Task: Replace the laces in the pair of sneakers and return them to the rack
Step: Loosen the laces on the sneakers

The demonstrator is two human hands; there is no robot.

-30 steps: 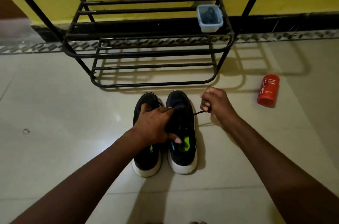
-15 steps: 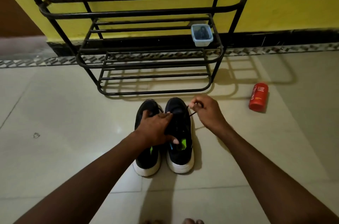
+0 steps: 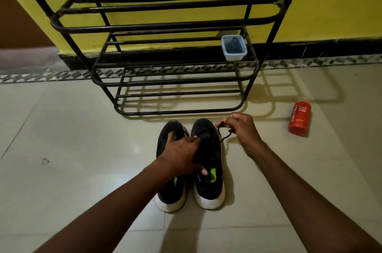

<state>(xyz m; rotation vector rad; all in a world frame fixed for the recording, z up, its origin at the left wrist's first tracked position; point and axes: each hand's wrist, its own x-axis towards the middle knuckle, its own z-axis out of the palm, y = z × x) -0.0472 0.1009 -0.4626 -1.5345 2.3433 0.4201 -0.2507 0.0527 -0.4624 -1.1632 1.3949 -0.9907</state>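
Two sneakers [image 3: 171, 190] stand side by side on the floor [image 3: 82, 149] before you: your left hand [image 3: 182, 154] grips the right sneaker [image 3: 208, 188], fingers curled over its top, and your right hand [image 3: 240, 128] pinches one black lace [image 3: 225, 136] beside its toe. Farther off are one red bottle [image 3: 299, 118], one rack [image 3: 165, 27] and one box [image 3: 234, 47] on it. The lace, taut a second ago, now hangs slack.
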